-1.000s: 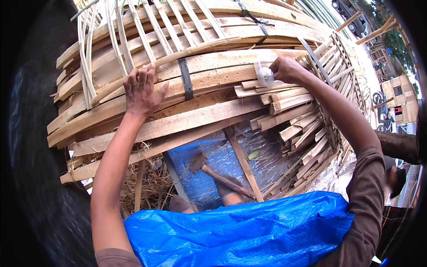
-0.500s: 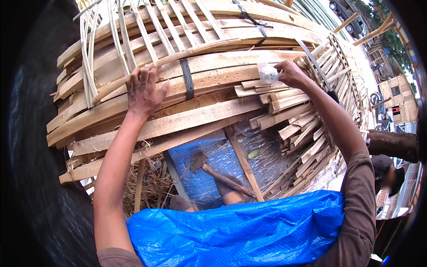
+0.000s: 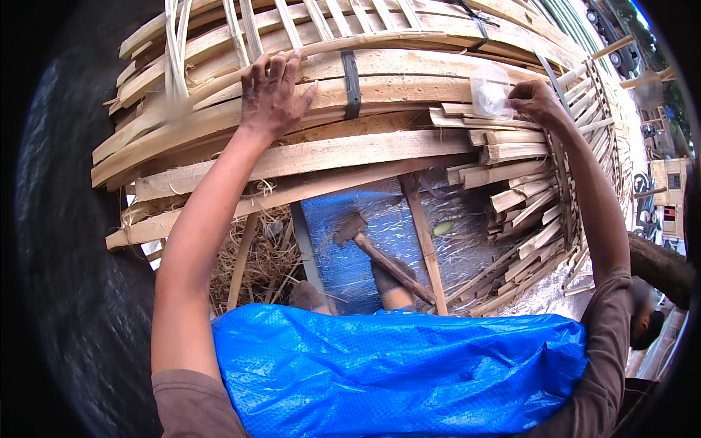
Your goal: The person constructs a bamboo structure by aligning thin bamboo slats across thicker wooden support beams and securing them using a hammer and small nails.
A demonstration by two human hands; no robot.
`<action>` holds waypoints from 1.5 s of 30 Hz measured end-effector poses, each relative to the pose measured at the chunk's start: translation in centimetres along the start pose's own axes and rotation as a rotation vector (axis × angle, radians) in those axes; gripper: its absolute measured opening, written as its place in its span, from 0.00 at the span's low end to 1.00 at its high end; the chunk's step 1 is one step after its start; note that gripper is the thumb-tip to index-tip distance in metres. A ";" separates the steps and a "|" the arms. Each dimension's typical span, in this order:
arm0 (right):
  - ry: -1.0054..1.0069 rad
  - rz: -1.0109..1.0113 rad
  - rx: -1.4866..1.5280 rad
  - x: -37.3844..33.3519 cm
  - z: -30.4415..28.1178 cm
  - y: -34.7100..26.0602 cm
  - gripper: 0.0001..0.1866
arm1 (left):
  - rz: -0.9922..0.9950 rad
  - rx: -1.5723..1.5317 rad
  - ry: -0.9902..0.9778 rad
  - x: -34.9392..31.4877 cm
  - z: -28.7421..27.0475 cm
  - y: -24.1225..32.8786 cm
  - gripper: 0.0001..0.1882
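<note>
My left hand (image 3: 274, 95) lies with fingers spread on a long bamboo strip (image 3: 361, 44) that thin upright slats meet, above the wooden beams. It grips nothing that I can see. Over on the right, the fingers of my right hand (image 3: 540, 102) pinch the edge of a small clear plastic container (image 3: 491, 91). Something whitish shows inside it; I cannot make out what. The container is just above the stacked split bamboo pieces (image 3: 515, 153) and in front of a beam.
A blue tarp (image 3: 394, 372) covers my lap. Below the beams (image 3: 307, 157), a hammer-like tool with a wooden handle (image 3: 394, 266) lies near my foot. Fibre shavings (image 3: 252, 252) are heaped on the left. Black strapping (image 3: 351, 84) binds the beams. Another person is at the far right.
The view has shifted, so the whole scene sits farther right and higher. Against the wood, my left hand stays in about the same place, and my right hand still holds the container.
</note>
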State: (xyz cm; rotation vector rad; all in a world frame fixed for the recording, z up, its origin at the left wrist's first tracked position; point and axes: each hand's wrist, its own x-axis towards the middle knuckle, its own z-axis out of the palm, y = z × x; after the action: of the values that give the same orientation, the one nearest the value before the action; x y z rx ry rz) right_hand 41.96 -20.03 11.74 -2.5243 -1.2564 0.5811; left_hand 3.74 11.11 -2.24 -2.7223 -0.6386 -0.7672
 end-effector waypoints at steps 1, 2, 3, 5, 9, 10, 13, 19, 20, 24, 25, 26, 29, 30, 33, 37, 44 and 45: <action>0.009 -0.006 -0.077 -0.2 -0.7 -0.1 0.13 | 0.000 -0.002 0.000 -0.1 0.0 -0.1 0.34; 0.019 -0.014 -0.150 -0.5 -1.1 -0.5 0.14 | 0.002 0.001 0.000 -0.2 0.0 -0.1 0.34; 0.037 0.050 -0.102 -0.4 -1.6 0.3 0.14 | -0.006 0.002 -0.001 -0.1 0.0 0.0 0.34; 0.132 -0.016 0.037 -1.0 -2.1 -0.4 0.14 | -0.012 -0.011 0.000 0.0 0.2 0.2 0.34; 0.125 -0.183 0.248 -1.9 -0.3 -7.0 0.17 | -0.049 -0.075 -0.003 0.2 0.2 0.2 0.32; 0.101 -0.229 0.298 -1.5 0.9 -9.0 0.17 | -0.061 -0.092 -0.001 0.1 0.1 0.2 0.32; -0.007 -0.273 0.376 0.5 4.5 -14.8 0.15 | -0.125 -0.225 0.029 1.1 -1.1 0.8 0.28; -0.019 -0.480 0.489 6.9 13.4 -23.7 0.13 | -0.198 -0.475 0.251 1.0 -0.4 -1.2 0.20; -0.017 -0.486 0.472 7.8 14.2 -24.6 0.12 | -0.223 -0.507 0.253 1.1 -0.6 -1.0 0.20; 0.074 -0.570 0.498 9.9 16.9 -25.6 0.10 | -0.339 -0.614 0.234 1.8 -1.5 -0.2 0.18; 0.114 -0.586 0.527 10.1 17.2 -25.5 0.09 | -0.371 -0.652 0.228 2.1 -1.4 -0.1 0.18; 0.102 -0.585 0.537 10.2 17.6 -25.5 0.09 | -0.410 -0.689 0.216 2.0 -1.3 0.2 0.18; 0.032 -0.505 0.572 9.7 17.4 -25.8 0.08 | -0.522 -0.700 0.240 2.7 -0.7 0.5 0.16; 0.045 -0.513 0.576 9.9 17.8 -25.6 0.08 | -0.547 -0.700 0.252 3.0 -0.4 0.8 0.15; 0.077 -0.541 0.607 10.4 18.5 -25.1 0.09 | -0.632 -0.754 0.284 3.1 0.0 1.2 0.13; 0.092 -0.570 0.515 10.5 17.9 -25.3 0.11 | -0.677 -0.794 0.308 3.1 0.3 1.2 0.12; 0.508 -0.901 -0.123 9.5 18.5 -22.0 0.16 | -0.617 -0.644 0.310 3.1 0.6 1.3 0.15; 0.564 -0.931 -0.157 9.3 19.1 -21.9 0.19 | -0.623 -0.651 0.317 3.1 0.7 1.4 0.15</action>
State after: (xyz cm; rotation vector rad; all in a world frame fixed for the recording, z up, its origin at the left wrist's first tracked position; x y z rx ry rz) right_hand 22.92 1.43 1.42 -1.6681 -1.9952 -0.4144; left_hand 7.07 11.21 -1.26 -2.8160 -1.3821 -1.7795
